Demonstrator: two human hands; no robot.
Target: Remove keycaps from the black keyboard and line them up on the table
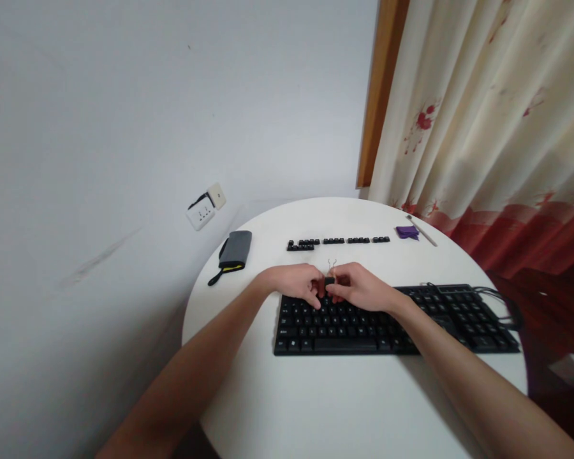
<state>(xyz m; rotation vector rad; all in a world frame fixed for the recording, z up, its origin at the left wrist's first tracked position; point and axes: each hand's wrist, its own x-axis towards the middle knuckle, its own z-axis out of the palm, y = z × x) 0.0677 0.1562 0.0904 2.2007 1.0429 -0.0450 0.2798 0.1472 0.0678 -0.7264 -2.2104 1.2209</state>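
A black keyboard [344,345] lies on the round white table, and both hands are over its upper left part. My right hand [361,287] pinches a thin wire keycap puller [332,264] whose two bent ends point away from me. By the right thumb is a small black square piece [330,280], seemingly a keycap. My left hand [296,282] is close beside it, with curled fingertips near the piece and the thumb pointing down over the keys. Whether the left fingers grip anything is hidden. Behind the hands, loose black keycaps [333,241] stand in short rows.
A grey folded cloth or pouch [236,248] with a black loop lies at the table's left. A purple cloth [407,233] and a slim brush-like stick [421,231] are at the back right. The coiled keyboard cable [500,299] sits right. A wall with a socket [201,213] borders the left.
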